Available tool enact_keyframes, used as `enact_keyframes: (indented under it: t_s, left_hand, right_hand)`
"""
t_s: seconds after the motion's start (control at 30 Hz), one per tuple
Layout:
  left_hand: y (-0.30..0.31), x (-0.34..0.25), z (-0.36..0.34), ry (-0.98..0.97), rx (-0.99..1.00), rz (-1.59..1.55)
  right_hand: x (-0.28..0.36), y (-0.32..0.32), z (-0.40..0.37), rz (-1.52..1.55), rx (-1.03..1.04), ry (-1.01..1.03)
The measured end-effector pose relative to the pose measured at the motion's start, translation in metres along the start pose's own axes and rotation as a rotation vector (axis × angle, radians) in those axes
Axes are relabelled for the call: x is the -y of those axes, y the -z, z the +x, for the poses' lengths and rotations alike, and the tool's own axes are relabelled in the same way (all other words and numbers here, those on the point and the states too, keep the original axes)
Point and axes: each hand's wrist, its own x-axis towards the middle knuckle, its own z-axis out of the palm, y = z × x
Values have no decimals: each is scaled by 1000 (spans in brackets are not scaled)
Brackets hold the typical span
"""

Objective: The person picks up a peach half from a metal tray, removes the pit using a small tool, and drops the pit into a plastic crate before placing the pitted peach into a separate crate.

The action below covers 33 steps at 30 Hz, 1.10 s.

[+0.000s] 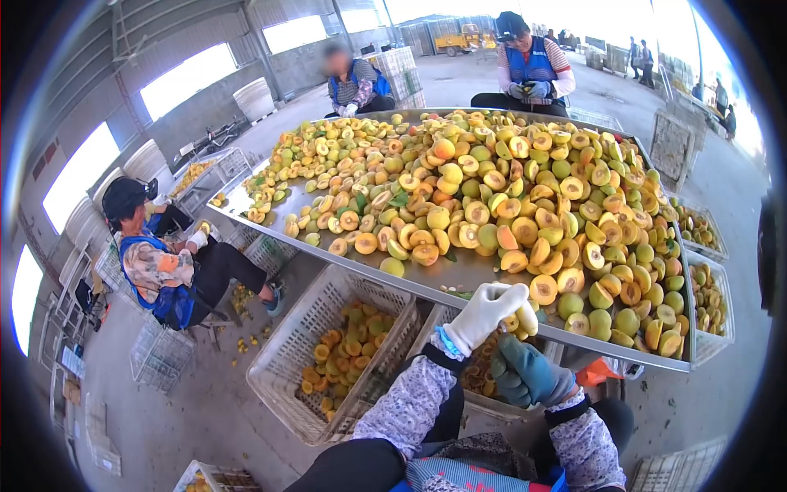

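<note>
A metal-topped table (pixel 402 277) carries a large heap of halved and whole yellow-orange fruit (pixel 484 197). At its near edge my left hand (pixel 485 316), in a white glove, is closed on a yellow-green piece of fruit (pixel 525 318). Just below and to the right is my right hand (pixel 529 371), in a blue-grey glove, its fingers curled near the fruit; what it holds, if anything, is hidden. Beneath both hands stands a crate (pixel 492 403) with fruit pieces inside, partly covered by my arms.
A white crate (pixel 275 369) of fruit halves stands left of my legs. More crates (pixel 711 343) line the table's right side. Two people (pixel 533 74) (pixel 357 82) sit across the table, and another person (pixel 164 262) sits at the left. Fruit lies on the floor.
</note>
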Motion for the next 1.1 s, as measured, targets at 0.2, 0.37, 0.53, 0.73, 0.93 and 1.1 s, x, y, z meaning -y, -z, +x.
enact_keyframes:
  t_s: [0.2,0.37,0.53,0.73,0.93,1.1]
  left_hand:
    - [-18,23,7,-20,-247,-648]
    - [42,31,-2,-159,-465,-947]
    - [119,-16,-61,54,-830,32]
    - [91,-2,-22,-308,-709,858]
    - [26,34,92,231,-229,1148]
    - [15,46,123,312,-241,1307]
  right_hand:
    - [-18,-7,13,-88,-167,224]
    - [-59,16,32,-837,-579,402]
    - [-56,27,28,-1009,-723,450]
    - [-43,13,31,-1066,-727,485]
    - [-47,20,25,-1005,-673,512]
    - [-44,20,21,-1058,-674,555]
